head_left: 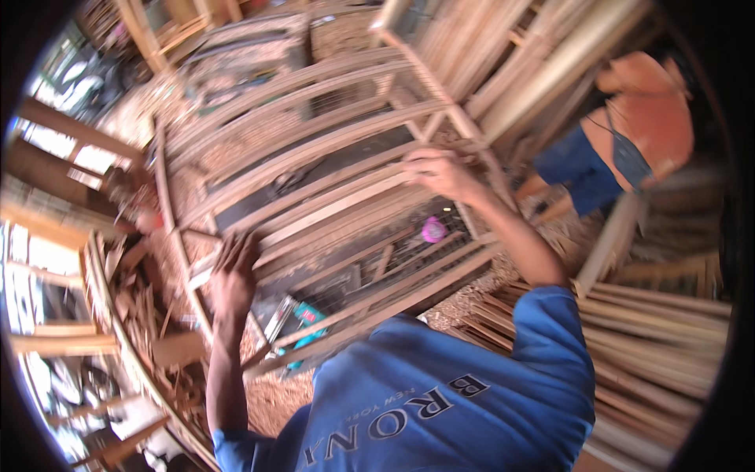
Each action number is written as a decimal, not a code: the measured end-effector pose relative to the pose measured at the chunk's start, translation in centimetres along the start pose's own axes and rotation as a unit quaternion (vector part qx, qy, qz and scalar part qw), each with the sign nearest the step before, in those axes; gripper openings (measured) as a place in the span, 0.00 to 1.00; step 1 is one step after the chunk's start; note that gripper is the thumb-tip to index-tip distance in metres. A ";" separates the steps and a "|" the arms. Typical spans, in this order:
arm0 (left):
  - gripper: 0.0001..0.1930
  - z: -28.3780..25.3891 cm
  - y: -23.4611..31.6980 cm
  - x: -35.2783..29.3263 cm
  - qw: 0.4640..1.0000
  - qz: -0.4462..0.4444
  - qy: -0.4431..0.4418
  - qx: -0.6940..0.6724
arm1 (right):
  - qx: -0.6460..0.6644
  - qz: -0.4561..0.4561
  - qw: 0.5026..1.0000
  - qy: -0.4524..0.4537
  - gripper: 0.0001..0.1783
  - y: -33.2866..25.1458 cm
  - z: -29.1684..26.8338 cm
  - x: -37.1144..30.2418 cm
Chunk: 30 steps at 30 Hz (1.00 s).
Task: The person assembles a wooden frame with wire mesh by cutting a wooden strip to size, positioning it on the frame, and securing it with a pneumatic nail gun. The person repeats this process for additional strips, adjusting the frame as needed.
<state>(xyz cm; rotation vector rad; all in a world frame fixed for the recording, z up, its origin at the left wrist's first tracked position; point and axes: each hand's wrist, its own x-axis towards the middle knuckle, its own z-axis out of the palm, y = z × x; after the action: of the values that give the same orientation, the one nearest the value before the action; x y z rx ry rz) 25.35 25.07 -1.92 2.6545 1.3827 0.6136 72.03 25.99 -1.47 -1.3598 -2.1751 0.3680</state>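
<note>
A large wooden frame with several long slats [330, 118] lies across a dark work surface in front of me. My left hand [234, 263] bends its fingers over the left end of a pale wooden slat [334, 208]. Farther right, my right hand [440, 171] has its fingers curled on the same slat near its right end. Motion blur softens the fingers, and their undersides are hidden. Below the slats lie a teal power tool [308, 315] and a pink round object [433, 230]. A dark object [291, 182] shows between the farther slats.
Someone in an orange top [653, 118] and blue shorts stands at the right. Boards [511, 55] lean at the back right, and long wooden strips [653, 338] are stacked at the near right. Wood offcuts [149, 315] lie left; shavings [275, 401] cover the floor.
</note>
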 end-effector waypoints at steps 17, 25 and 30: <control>0.15 1.1 0.7 1.7 1.000 -0.022 0.020 0.011 | -0.008 -0.012 0.999 -0.053 0.10 4.3 1.5 0.0; 0.13 0.8 -0.2 0.2 0.998 -0.024 0.042 -0.031 | 0.002 -0.015 0.999 -0.042 0.07 1.5 1.5 0.7; 0.11 1.1 -1.3 -0.2 0.998 -0.036 0.026 -0.033 | 0.077 0.131 0.984 -0.093 0.07 -0.2 1.2 1.5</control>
<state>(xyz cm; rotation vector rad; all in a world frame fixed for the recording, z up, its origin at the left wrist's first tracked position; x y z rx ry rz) 24.67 25.82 -3.29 2.5428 1.4389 0.7134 70.65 27.31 -1.89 -1.5797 -2.0631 0.7753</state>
